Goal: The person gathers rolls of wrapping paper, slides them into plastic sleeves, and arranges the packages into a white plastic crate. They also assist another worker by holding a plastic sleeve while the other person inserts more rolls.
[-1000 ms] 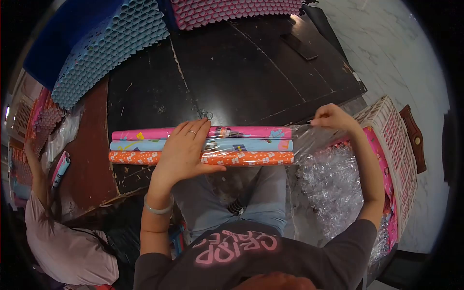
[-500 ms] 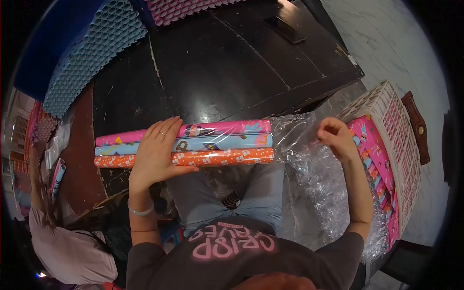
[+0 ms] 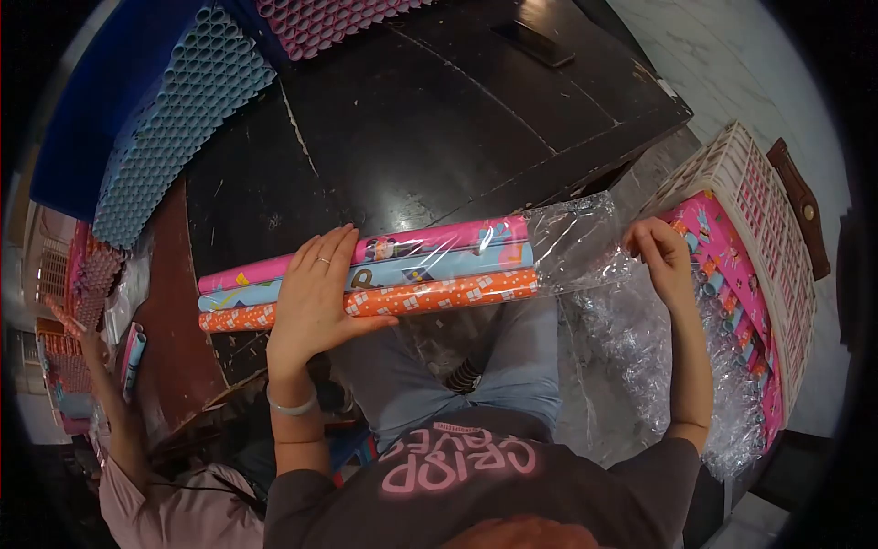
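Three rolls of wrapping paper lie side by side at the table's front edge: a pink roll (image 3: 448, 237), a light blue roll (image 3: 457, 265) and an orange roll (image 3: 448, 294) with a white pattern. A clear plastic sleeve (image 3: 576, 240) covers them and extends past their right ends. My left hand (image 3: 315, 297) rests flat across the rolls, fingers stretched and thumb apart. Just beyond the sleeve's loose end is my right hand (image 3: 660, 254), its fingers curled together. Whatever they may pinch is too small to make out.
A white basket (image 3: 764, 247) of patterned rolls stands right, beside piled clear sleeves (image 3: 631, 339). Stacked blue rolls (image 3: 183, 128) and pink rolls (image 3: 329, 23) stand at the back. A phone (image 3: 533, 43) lies on the dark table (image 3: 402, 137). Another person's arm (image 3: 119, 421) reaches in at left.
The view has shifted, so the rolls sit further right and slightly tilted. My left hand stays on them; my right hand remains by the sleeve's end. The other person's arm has moved.
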Tool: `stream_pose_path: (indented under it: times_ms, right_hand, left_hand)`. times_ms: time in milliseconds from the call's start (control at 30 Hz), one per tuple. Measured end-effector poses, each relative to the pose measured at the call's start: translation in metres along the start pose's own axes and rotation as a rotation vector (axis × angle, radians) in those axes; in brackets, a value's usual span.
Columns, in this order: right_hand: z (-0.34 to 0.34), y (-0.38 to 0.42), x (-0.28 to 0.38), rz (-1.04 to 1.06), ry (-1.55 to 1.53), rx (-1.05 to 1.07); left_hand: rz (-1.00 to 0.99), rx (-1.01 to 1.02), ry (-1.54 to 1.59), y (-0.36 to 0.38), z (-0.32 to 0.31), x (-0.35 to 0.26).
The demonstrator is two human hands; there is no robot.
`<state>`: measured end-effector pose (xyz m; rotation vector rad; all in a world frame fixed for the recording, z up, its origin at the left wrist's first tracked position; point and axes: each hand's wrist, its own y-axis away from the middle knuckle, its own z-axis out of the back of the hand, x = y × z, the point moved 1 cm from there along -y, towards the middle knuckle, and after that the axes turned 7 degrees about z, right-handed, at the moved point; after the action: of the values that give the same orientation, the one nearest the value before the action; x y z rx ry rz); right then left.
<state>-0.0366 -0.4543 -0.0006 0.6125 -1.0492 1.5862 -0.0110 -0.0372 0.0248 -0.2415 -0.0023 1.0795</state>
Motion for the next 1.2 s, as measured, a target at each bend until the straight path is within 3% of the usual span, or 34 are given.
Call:
stream_pose_path:
  times_ms: [33,200,300,367,400,467,500,567,600,633,700,733,800,833,900,1033,1100,1200]
  right_hand:
    - [0.004,-0.002,0.001,-0.109,-0.193,-0.005]
    - [0.000,-0.012,0.001,-0.152,-0.113,0.108]
    - [-0.002,-0.017,0.001,-0.115,-0.276,0.174]
    - [0.001,-0.021,0.019,0.004,0.127,0.178]
    - [0.002,-0.023,0.035,0.006,0.126,0.183]
    - [-0.001,-0.028,0.066,0.249,0.563,0.213]
    - [-0.002,-0.031,0.063,0.252,0.556,0.222]
    - [-0.004,-0.039,0.057,0.130,-0.127,0.246]
    - [-0.008,-0.042,0.058,-0.047,-0.302,0.319]
    - [-0.008,-0.044,0.059,-0.044,-0.297,0.328]
    - [-0.010,-0.048,0.052,-0.313,-0.539,0.574]
    - [-0.010,-0.046,0.046,-0.367,-0.508,0.626]
    - [-0.008,-0.051,0.040,0.144,-0.217,0.869]
    - [-0.012,-0.052,0.041,0.352,-0.092,0.892]
    - [-0.030,-0.035,0.041,-0.364,-0.222,0.706]
    - [-0.061,-0.016,0.020,-0.371,-0.230,0.431]
    - [-0.071,-0.014,0.006,-0.384,-0.455,0.337]
    - [-0.069,-0.019,-0.018,-0.392,-0.521,0.315]
  left_hand:
    - [-0.002,-0.005,0.000,0.000,0.000,-0.001]
    - [-0.004,-0.016,0.007,0.000,0.000,-0.003]
    - [0.002,-0.015,0.004,0.000,0.001,-0.002]
    - [0.016,-0.006,0.013,0.001,0.000,-0.001]
    - [0.010,-0.007,0.009,0.001,-0.001,-0.001]
    - [0.014,-0.005,0.003,0.001,-0.001,0.000]
    - [0.008,-0.004,0.005,0.000,-0.001,0.000]
    - [0.011,-0.001,0.006,0.001,-0.001,0.001]
    - [-0.001,-0.006,0.011,0.001,-0.002,0.002]
    - [-0.013,-0.014,0.019,0.001,-0.003,0.002]
    - [-0.008,-0.024,0.031,0.001,-0.003,0.003]
    - [-0.009,-0.028,0.040,0.002,-0.003,0.004]
    - [-0.021,-0.055,0.037,0.002,-0.004,0.005]
    - [-0.047,-0.078,0.020,0.002,-0.003,0.006]
    - [-0.057,-0.098,0.065,0.001,-0.002,0.005]
    - [-0.063,-0.139,0.091,0.004,-0.007,0.011]
    - [-0.057,-0.146,0.101,0.005,-0.008,0.014]
    - [-0.055,-0.174,0.095,0.007,-0.013,0.015]
